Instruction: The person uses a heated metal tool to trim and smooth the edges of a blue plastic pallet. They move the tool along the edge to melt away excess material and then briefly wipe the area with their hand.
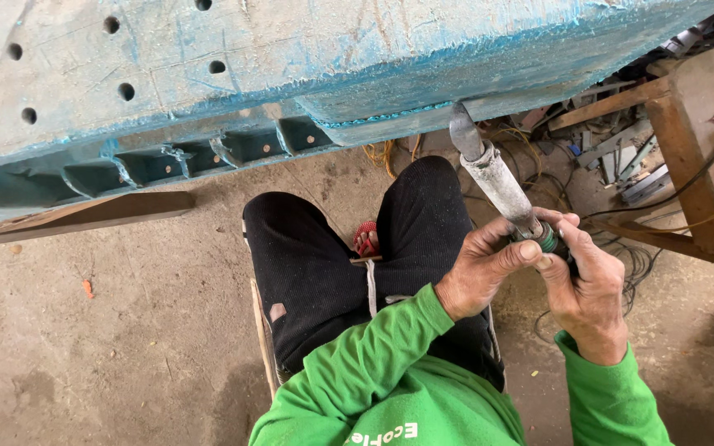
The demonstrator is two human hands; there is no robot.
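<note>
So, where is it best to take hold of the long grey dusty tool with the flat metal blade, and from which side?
Probably at the round grey shaft, coming from the person's side. The flat blade points away, toward the blue-painted slab. The left hand and right hand already grip the green-ringed lower end.

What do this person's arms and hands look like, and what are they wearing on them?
Both arms are covered by long, bright green sleeves that end at the wrists with ribbed cuffs. The left hand and the right hand are bare: no gloves, and no rings or watch that I can see. The same green top shows white lettering on the chest.
</note>
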